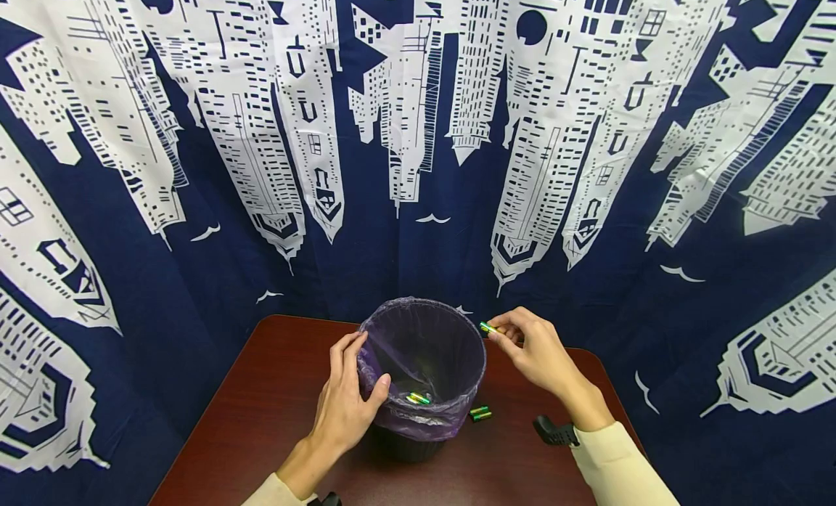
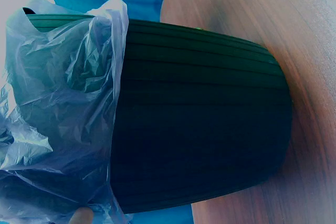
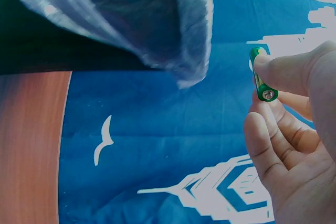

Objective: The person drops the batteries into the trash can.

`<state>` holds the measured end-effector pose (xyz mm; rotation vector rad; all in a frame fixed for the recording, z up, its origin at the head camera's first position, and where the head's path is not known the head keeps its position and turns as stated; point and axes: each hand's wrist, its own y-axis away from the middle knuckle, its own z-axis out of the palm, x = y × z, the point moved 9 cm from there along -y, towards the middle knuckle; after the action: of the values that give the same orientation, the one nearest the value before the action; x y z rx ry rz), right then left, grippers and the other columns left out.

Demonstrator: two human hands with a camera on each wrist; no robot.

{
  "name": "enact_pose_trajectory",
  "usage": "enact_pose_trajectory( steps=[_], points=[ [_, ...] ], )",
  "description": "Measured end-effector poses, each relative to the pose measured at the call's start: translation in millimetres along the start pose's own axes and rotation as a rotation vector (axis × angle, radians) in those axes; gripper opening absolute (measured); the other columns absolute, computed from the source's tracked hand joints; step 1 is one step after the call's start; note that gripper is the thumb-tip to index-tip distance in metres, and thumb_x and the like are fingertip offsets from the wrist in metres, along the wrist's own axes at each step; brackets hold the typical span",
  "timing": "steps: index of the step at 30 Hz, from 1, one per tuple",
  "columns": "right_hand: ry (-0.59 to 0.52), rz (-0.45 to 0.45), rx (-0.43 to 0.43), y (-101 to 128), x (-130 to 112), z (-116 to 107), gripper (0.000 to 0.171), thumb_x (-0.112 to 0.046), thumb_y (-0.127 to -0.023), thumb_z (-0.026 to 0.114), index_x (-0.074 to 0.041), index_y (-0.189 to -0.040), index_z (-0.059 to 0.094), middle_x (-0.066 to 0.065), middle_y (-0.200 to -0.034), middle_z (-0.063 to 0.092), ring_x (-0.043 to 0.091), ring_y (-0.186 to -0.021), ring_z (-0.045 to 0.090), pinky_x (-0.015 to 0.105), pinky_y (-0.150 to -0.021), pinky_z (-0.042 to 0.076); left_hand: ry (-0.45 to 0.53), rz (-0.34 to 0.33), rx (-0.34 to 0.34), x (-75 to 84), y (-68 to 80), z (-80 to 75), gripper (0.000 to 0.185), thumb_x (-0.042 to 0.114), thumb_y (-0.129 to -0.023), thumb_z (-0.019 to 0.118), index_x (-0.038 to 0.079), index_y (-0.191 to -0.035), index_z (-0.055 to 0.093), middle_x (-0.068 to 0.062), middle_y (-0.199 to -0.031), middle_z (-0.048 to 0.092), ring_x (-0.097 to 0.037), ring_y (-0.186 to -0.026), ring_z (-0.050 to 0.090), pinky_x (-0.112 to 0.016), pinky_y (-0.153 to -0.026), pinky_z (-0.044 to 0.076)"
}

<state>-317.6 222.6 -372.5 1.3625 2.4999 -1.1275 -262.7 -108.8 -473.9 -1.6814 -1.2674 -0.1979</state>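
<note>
One green battery [image 1: 487, 328] pinched in right hand [image 1: 535, 350], gold-tipped, beside lined bin [image 1: 392, 339]

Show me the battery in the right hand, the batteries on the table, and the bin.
battery [image 1: 486, 327], head view, its green body.
batteries on the table [image 1: 480, 414], head view, their middle.
bin [image 1: 465, 326], head view, its lined rim.
</note>
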Motion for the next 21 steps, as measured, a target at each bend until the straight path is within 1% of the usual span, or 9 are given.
enact_pose_trajectory(
  steps=[2, 5, 7, 10, 13, 15, 18, 21],
  points=[
    [0.006, -0.014, -0.008, -5, -7, 0, 0.017, -0.002, -0.099, 0.09, -0.009, -0.115, 0.087, -0.004, -0.093, 0.073, 0.003, -0.079, 0.066, 0.026, -0.071, 0.061, -0.005, -0.007, 0.0, -0.6, 0.2, -0.1, 0.083, 0.048, -0.103, 0.075, 0.014, -0.174, 0.05, -0.015, -0.171, 0.047, -0.035, -0.109, 0.079, -0.053, -0.083, 0.07],
    [0.016, -0.03, -0.021, -13, -16, 0, 0.018, -0.003, -0.1, 0.09, -0.007, -0.117, 0.088, -0.003, -0.093, 0.072, 0.003, -0.079, 0.066, 0.028, -0.072, 0.061, -0.007, -0.016, -0.006, -1.4, 0.3, 0.3, 0.083, 0.049, -0.103, 0.075, 0.014, -0.174, 0.049, -0.016, -0.17, 0.046, -0.037, -0.112, 0.079, -0.054, -0.085, 0.07],
    [0.02, -0.037, -0.028, -18, -22, 0, 0.016, -0.004, -0.101, 0.089, -0.007, -0.117, 0.088, -0.003, -0.093, 0.071, 0.004, -0.079, 0.066, 0.027, -0.072, 0.06, -0.004, -0.019, -0.01, -1.5, 0.2, 0.7, 0.084, 0.05, -0.103, 0.074, 0.014, -0.174, 0.049, -0.017, -0.172, 0.045, -0.039, -0.118, 0.078, -0.057, -0.088, 0.07],
    [0.02, -0.048, -0.038, -25, -29, 1, 0.013, -0.004, -0.102, 0.088, -0.008, -0.114, 0.089, -0.003, -0.092, 0.07, 0.004, -0.079, 0.065, 0.027, -0.073, 0.059, 0.009, -0.02, -0.015, -1.8, -0.1, 1.1, 0.084, 0.05, -0.103, 0.074, 0.013, -0.175, 0.049, -0.018, -0.179, 0.041, -0.044, -0.134, 0.075, -0.063, -0.099, 0.07],
    [0.017, -0.063, -0.042, -31, -35, 2, 0.01, -0.005, -0.103, 0.087, -0.009, -0.111, 0.088, -0.003, -0.093, 0.07, 0.006, -0.08, 0.065, 0.029, -0.074, 0.06, 0.036, -0.016, -0.023, -1.8, -0.8, 1.9, 0.085, 0.048, -0.103, 0.075, 0.012, -0.175, 0.048, -0.018, -0.186, 0.035, -0.048, -0.15, 0.066, -0.07, -0.111, 0.064],
    [0.018, -0.069, -0.043, -36, -39, 4, 0.009, -0.005, -0.103, 0.087, -0.01, -0.11, 0.087, -0.003, -0.093, 0.07, 0.007, -0.081, 0.064, 0.029, -0.074, 0.06, 0.05, -0.014, -0.03, -1.5, -1.3, 2.6, 0.086, 0.046, -0.103, 0.076, 0.011, -0.176, 0.047, -0.018, -0.188, 0.032, -0.05, -0.159, 0.058, -0.074, -0.117, 0.059],
    [0.01, -0.065, -0.052, -42, -42, 7, 0.008, -0.005, -0.103, 0.087, -0.01, -0.109, 0.086, -0.002, -0.094, 0.071, 0.009, -0.082, 0.064, 0.027, -0.076, 0.058, 0.075, -0.018, -0.042, -1.3, -2.6, 5.0, 0.085, 0.045, -0.104, 0.075, 0.011, -0.176, 0.046, -0.017, -0.19, 0.03, -0.051, -0.165, 0.051, -0.079, -0.121, 0.054],
    [-0.004, -0.041, -0.074, -48, -44, 11, 0.008, -0.007, -0.103, 0.086, -0.01, -0.11, 0.085, 0.0, -0.096, 0.072, 0.01, -0.084, 0.065, 0.024, -0.077, 0.056, 0.102, -0.037, -0.061, -0.6, -4.3, 7.7, 0.084, 0.046, -0.106, 0.073, 0.013, -0.177, 0.045, -0.014, -0.192, 0.029, -0.051, -0.167, 0.05, -0.081, -0.12, 0.053]
  ],
)
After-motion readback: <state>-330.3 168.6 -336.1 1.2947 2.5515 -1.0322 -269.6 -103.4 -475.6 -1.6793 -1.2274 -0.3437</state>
